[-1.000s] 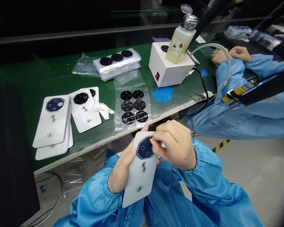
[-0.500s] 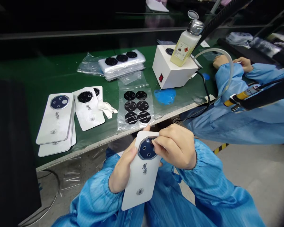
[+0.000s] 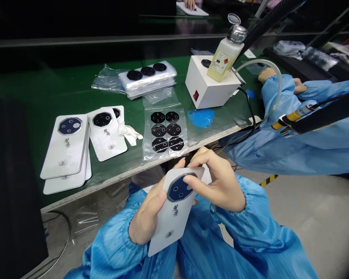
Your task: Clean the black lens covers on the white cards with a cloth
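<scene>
A white phone back panel (image 3: 171, 221) with a dark blue octagonal camera plate (image 3: 178, 189) is tilted above my lap. My left hand (image 3: 148, 213) grips its left side, thumb on the edge beside the plate. My right hand (image 3: 221, 182) holds the upper right corner, its thumb on the blue plate and its fingers at the top edge. On the green bench, a sheet of black octagonal pieces (image 3: 166, 130) in clear film lies just beyond my hands. Similar white panels (image 3: 65, 151) are stacked at the left, beside another panel (image 3: 109, 135) with a black plate.
A white box (image 3: 211, 89) with a red switch carries a pump bottle (image 3: 225, 58). Packed film sheets (image 3: 148, 81), a crumpled white cloth (image 3: 130, 133) and a blue patch (image 3: 201, 117) lie on the bench (image 3: 75, 85). A co-worker's blue sleeve (image 3: 282, 93) and a yellow-tipped tool (image 3: 292, 116) are at the right.
My right hand has opened from a pinch over the camera plate to a hold around the panel's top corner. The panel has tipped slightly. Another person's hand has appeared at the top.
</scene>
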The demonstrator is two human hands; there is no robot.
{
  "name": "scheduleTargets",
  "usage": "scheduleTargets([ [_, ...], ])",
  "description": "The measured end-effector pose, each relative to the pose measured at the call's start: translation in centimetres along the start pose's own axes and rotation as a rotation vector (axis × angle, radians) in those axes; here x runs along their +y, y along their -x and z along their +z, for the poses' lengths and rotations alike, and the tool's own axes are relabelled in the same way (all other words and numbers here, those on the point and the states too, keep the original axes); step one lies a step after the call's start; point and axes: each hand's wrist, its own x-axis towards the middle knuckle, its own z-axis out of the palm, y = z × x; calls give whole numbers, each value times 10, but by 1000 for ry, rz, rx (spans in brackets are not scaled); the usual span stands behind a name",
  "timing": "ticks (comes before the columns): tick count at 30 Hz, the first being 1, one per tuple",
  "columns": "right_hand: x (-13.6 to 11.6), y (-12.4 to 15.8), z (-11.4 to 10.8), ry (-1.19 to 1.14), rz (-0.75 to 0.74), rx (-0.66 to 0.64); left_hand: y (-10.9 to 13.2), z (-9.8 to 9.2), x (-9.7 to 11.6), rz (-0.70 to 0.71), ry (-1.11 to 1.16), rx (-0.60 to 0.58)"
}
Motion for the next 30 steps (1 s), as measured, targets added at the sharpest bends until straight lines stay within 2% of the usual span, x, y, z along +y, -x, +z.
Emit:
scheduleTargets([
  [3, -2, 2, -1, -192, 160, -45, 1, -6, -1, -5, -58, -95],
  [5, -4, 1, -4, -211, 163, -67, 2, -8, 0, -29, -38, -131],
  [9, -5, -2, -10, -91, 26, -111, 5, -2, 3, -118, 97, -74],
  [12, -8, -1, -12, 112, -131, 39, 7, 4, 8, -133, 181, -51],
  [14, -11, 1, -10, 255, -210, 130, 8, 7, 10, -98, 202, -48],
  [18, -17, 3, -6, 406, -243, 103, 8, 5, 9, -30, 186, -121],
  [21, -20, 3, -4, 426, -245, 102, 7, 0, 6, 89, 46, -178],
  [24, -21, 2, -4, 443, -242, 105, 5, -3, 4, 180, -99, -186],
  [30, -20, 1, -5, 445, -253, 81, 4, -2, 6, 232, -213, -197],
])
